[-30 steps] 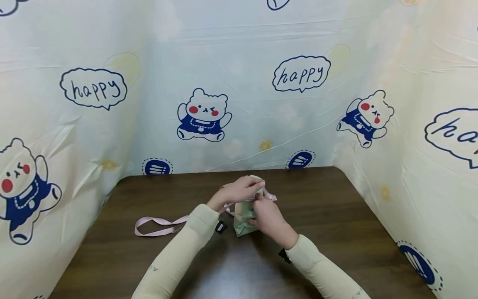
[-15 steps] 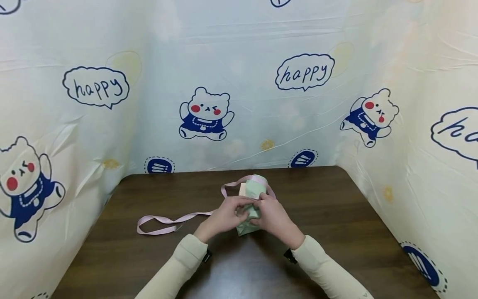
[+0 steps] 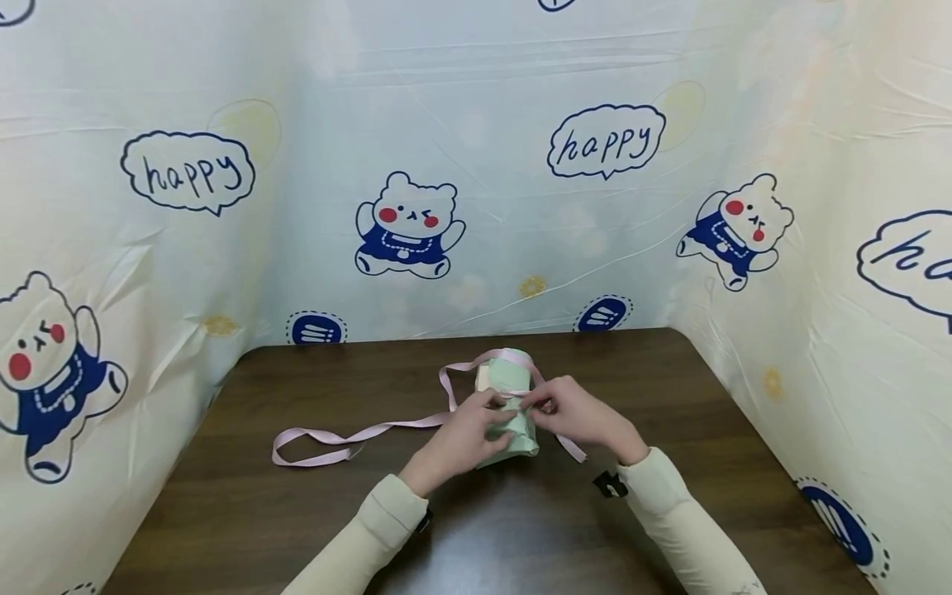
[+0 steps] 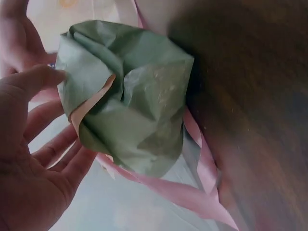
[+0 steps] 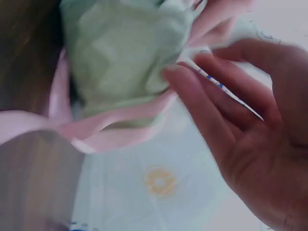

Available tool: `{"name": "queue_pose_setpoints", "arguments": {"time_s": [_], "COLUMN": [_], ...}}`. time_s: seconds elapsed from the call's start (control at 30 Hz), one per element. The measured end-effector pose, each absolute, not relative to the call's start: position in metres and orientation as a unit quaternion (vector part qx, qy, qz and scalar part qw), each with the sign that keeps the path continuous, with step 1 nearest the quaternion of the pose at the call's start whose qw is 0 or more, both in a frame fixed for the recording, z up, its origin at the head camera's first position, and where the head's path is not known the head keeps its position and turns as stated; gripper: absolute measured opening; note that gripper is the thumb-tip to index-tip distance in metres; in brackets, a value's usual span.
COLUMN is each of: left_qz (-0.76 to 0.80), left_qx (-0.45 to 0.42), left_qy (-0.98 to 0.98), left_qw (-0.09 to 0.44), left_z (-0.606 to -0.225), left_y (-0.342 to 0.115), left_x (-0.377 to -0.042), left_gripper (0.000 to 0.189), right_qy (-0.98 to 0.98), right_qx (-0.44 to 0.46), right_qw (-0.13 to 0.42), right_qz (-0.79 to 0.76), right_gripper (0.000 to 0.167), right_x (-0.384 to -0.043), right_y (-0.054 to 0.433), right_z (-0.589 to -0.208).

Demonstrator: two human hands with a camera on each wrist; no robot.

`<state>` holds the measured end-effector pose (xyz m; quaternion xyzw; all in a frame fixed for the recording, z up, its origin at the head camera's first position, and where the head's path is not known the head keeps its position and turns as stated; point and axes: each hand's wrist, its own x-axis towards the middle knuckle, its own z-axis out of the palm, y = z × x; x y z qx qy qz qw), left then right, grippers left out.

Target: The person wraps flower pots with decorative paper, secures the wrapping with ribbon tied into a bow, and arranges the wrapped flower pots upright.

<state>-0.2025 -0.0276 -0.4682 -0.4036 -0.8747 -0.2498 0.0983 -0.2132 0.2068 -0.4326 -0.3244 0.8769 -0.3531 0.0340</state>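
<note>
A small package (image 3: 509, 372) in crumpled light green paper lies on the table in the head view, with a pink ribbon (image 3: 461, 365) looped about it. My left hand (image 3: 461, 434) holds the package from its left side. In the left wrist view its thumb (image 4: 45, 77) lies on the folded paper (image 4: 144, 101), with the other fingers curved under the edge. At the package's right side, my right hand (image 3: 573, 413) pinches the ribbon with thumb and index finger near the middle of the package. Blur softens this contact in the right wrist view, where another fingertip (image 5: 175, 77) touches the green paper.
A long ribbon tail (image 3: 327, 454) trails left across the brown wooden table (image 3: 223, 529). A shorter ribbon end (image 3: 573, 450) pokes out right of the package. A pale printed curtain (image 3: 491, 207) surrounds the table's back and sides.
My left hand first came down from over the package top to its left side. My right hand then shifted right, and a ribbon end now shows beneath it.
</note>
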Motion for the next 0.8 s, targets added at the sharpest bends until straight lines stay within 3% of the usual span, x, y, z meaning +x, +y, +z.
{"name": "queue_pose_setpoints", "arguments": {"time_s": [0.17, 0.27, 0.33, 0.57, 0.8], "left_qz": [-0.193, -0.164, -0.151, -0.151, -0.177], "left_qx": [-0.413, -0.417, -0.421, -0.416, -0.408], "left_qy": [-0.881, -0.882, -0.881, -0.88, -0.878], "left_qw": [0.128, 0.148, 0.157, 0.173, 0.178], "left_z": [-0.47, -0.469, -0.469, -0.473, -0.475], "left_y": [-0.021, -0.017, -0.015, -0.011, -0.009], "left_x": [-0.198, -0.196, -0.195, -0.194, -0.194], "left_gripper": [0.034, 0.032, 0.031, 0.03, 0.028], "right_qy": [0.891, 0.905, 0.911, 0.879, 0.834], "right_qx": [-0.221, -0.178, -0.172, -0.245, -0.358], "right_qw": [-0.032, -0.037, -0.037, -0.107, -0.058], "right_qz": [-0.395, -0.385, -0.373, -0.395, -0.415], "right_gripper": [0.028, 0.043, 0.045, 0.015, 0.023], "right_x": [-0.228, -0.24, -0.248, -0.255, -0.237], "right_y": [0.214, 0.214, 0.214, 0.22, 0.243], "right_z": [-0.443, -0.456, -0.463, -0.464, -0.439]}}
